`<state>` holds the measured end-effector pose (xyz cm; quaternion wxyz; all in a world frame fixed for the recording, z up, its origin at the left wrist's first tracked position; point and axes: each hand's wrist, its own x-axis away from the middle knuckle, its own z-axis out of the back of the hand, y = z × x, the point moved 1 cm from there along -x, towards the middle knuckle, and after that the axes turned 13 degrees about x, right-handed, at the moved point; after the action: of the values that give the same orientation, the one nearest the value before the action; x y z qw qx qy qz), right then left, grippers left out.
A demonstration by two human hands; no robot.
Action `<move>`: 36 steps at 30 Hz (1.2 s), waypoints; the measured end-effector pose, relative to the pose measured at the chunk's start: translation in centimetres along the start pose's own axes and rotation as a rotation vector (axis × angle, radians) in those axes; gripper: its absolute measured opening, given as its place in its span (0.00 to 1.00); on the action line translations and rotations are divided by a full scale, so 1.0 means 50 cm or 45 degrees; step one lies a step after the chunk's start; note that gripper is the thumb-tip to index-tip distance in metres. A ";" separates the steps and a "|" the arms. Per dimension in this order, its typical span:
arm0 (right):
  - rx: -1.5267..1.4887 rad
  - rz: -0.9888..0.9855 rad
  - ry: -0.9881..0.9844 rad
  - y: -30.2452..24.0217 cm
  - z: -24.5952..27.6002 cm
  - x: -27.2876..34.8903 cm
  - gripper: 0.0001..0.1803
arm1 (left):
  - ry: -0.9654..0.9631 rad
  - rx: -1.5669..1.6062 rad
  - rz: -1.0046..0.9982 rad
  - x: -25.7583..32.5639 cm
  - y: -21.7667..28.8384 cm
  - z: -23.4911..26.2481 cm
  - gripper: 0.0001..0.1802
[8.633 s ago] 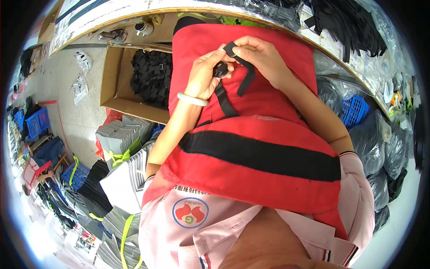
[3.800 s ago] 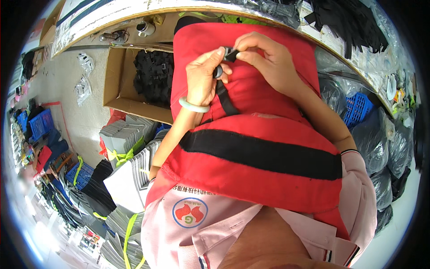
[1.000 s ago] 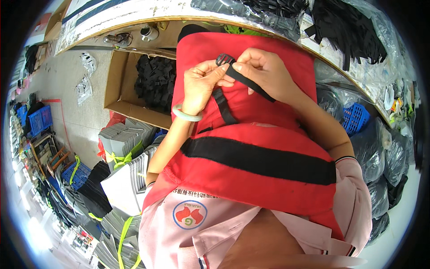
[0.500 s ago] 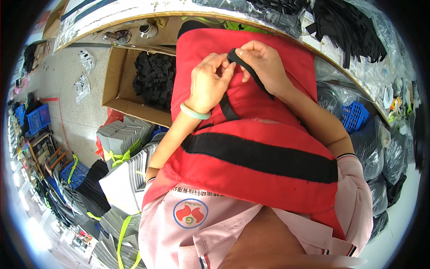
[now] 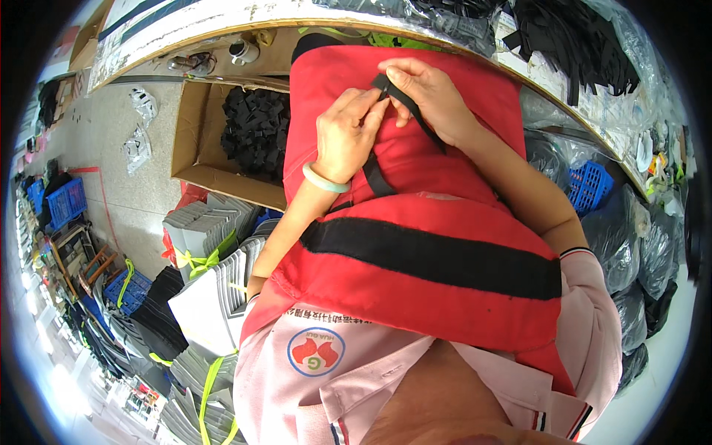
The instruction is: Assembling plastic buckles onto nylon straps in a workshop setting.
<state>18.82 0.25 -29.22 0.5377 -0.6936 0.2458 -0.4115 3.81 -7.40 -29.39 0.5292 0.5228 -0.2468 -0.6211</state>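
Note:
Over my lap, both hands meet at a narrow black fabric strap (image 5: 417, 111). My left hand (image 5: 343, 133), wearing a pale green bangle (image 5: 325, 179) at the wrist, pinches near its upper end with thumb and fingertips. On the other side, my right hand (image 5: 434, 95) grips the same end, and the strap's tail runs down under that palm. A small dark piece shows between the fingertips, too small to name. Below my left hand, another black strip (image 5: 378, 178) lies on the red apron (image 5: 460, 222); whether it joins the strap I cannot tell.
An open cardboard box (image 5: 194, 137) of small black pieces stands to the left. Nearer are stacked grey sheets (image 5: 204, 230) tied with yellow-green bands. The worktable's edge (image 5: 297, 15) curves ahead, with black strips (image 5: 578, 52) on its right. Black plastic bags (image 5: 619, 237) and a blue basket (image 5: 589, 185) sit at right.
The strap's upper end, bent over in a rounded fold before, now stands flatter and more upright between my fingertips. My right hand has shifted slightly up and left.

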 end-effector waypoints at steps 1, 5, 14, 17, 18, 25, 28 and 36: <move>-0.025 -0.123 -0.154 0.004 0.006 -0.003 0.14 | 0.036 0.171 0.143 0.001 -0.003 0.001 0.06; 0.063 -0.076 -0.151 -0.015 0.005 0.013 0.13 | 0.156 1.049 0.826 0.012 -0.037 0.014 0.09; 0.286 0.317 0.129 -0.088 -0.012 0.040 0.10 | 0.266 1.360 1.036 -0.016 -0.028 0.002 0.11; 0.365 0.115 0.085 -0.064 0.007 0.036 0.10 | 0.278 1.326 0.967 -0.014 -0.021 -0.011 0.11; 0.421 -0.029 0.009 -0.049 0.012 0.039 0.11 | 0.298 1.305 0.926 -0.012 -0.018 -0.013 0.11; 0.191 -0.050 0.034 -0.014 0.001 0.030 0.09 | 0.184 0.943 0.576 -0.007 -0.006 -0.008 0.10; -0.029 0.094 0.150 -0.024 -0.016 0.034 0.13 | 0.175 0.683 0.372 -0.009 -0.002 0.004 0.09; 0.080 -0.224 -0.213 -0.026 0.032 0.021 0.15 | 0.002 0.720 0.350 -0.001 0.024 0.008 0.10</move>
<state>20.61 0.68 -27.79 0.5397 -0.7272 0.1254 -0.4051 3.94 -7.84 -28.19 0.4421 0.6114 -0.4775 -0.4502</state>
